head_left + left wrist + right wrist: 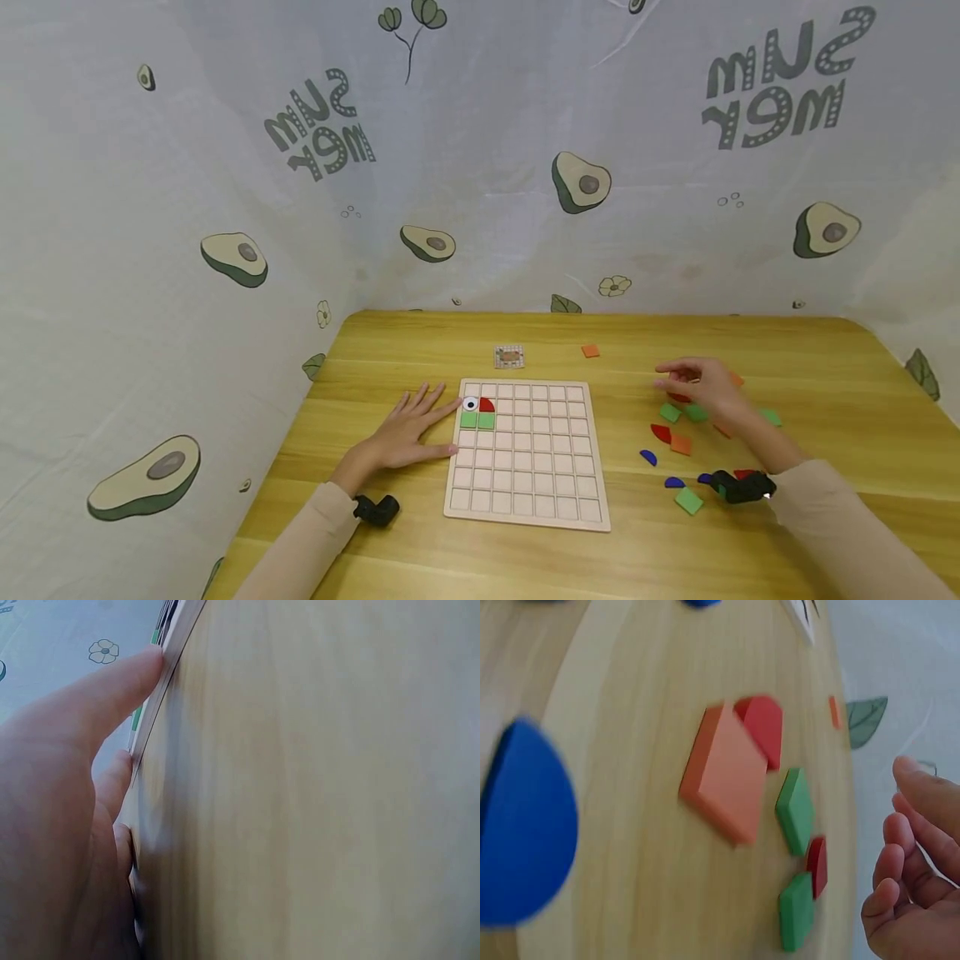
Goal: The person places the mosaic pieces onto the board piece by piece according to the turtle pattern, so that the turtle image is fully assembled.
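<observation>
My left hand (408, 433) lies at the left edge of a pale wooden grid board (525, 454), fingers spread and straight. In the left wrist view its thumb (124, 682) touches the board's edge. On the board's upper left sit an eye tile (470, 404), a red quarter-round piece (487, 405) and two green squares (486, 421). My right hand (705, 385) hovers over loose pieces at the right, its fingers loosely bent with nothing visible between them in the right wrist view. Below it lie green squares (671, 412) and a red piece (679, 398).
A small pattern card (509, 357) lies behind the board, with an orange square (591, 351) to its right. Nearer on the right are an orange square (681, 444), a red quarter-round (661, 433), blue half-rounds (648, 457) and a green square (689, 501). A printed cloth (510, 275) hangs behind.
</observation>
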{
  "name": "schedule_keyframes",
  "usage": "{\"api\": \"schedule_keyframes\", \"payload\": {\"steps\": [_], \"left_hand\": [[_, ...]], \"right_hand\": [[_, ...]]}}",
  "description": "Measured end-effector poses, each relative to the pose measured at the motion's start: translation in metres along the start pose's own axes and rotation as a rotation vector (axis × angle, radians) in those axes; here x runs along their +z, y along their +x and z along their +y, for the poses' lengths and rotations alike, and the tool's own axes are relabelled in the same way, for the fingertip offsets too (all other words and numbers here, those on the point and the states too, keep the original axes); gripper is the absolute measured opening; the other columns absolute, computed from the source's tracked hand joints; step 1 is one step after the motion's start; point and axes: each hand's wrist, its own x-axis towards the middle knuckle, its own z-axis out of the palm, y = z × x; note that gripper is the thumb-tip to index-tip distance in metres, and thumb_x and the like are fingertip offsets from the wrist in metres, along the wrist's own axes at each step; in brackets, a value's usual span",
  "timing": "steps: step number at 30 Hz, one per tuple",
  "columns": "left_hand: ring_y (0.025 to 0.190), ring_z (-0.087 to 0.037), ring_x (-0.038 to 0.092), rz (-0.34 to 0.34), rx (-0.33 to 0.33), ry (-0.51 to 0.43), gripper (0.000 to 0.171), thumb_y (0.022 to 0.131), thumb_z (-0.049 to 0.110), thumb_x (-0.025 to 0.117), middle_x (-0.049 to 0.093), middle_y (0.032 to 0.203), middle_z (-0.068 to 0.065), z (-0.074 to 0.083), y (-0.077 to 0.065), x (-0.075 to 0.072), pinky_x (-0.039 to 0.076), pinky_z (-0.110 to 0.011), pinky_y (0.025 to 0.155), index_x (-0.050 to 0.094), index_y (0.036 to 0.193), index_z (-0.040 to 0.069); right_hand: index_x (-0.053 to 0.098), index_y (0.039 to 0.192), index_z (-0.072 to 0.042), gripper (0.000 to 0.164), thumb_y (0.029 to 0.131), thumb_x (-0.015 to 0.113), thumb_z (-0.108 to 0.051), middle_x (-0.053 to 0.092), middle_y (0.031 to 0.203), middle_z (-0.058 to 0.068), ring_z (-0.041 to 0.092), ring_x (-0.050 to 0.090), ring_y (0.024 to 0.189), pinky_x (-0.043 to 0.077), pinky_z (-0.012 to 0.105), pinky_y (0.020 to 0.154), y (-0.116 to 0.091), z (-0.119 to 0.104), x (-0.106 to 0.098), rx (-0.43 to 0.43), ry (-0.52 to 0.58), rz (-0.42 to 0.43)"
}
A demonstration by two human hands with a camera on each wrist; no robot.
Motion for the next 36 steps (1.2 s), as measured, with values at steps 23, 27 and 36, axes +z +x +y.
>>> {"api": "schedule_keyframes", "payload": {"steps": [23,27,36], "left_hand": [[0.151,-0.029,-0.007,-0.021,-0.014,0.019,0.082,0.093,0.071,0.047,-0.001,0.167,-0.004,-0.003,0.001,0.001,-0.004,-0.055,0.119,0.017,0.160,0.036],[0.151,-0.029,-0.008,-0.021,-0.015,0.015,0.082,0.093,0.071,0.047,-0.001,0.167,-0.004,-0.002,0.001,0.002,-0.004,-0.055,0.118,0.017,0.160,0.035],[0.151,-0.030,-0.007,-0.015,-0.018,0.007,0.082,0.093,0.071,0.047,0.000,0.167,-0.005,-0.002,0.000,0.001,-0.005,-0.054,0.119,0.017,0.160,0.035]], "right_hand": [[0.057,0.125,0.020,0.043,0.093,0.070,-0.007,0.060,0.092,0.012,0.013,0.050,0.072,0.046,0.024,0.058,-0.010,0.035,-0.023,0.024,0.004,-0.116],[0.059,0.123,0.019,0.041,0.093,0.071,-0.007,0.060,0.091,0.012,0.014,0.049,0.071,0.046,0.024,0.058,-0.010,0.037,-0.022,0.020,-0.015,-0.131],[0.063,0.117,0.017,0.038,0.092,0.073,-0.009,0.060,0.090,0.011,0.013,0.049,0.070,0.046,0.025,0.058,-0.010,0.035,-0.019,0.066,-0.029,-0.116]]}}
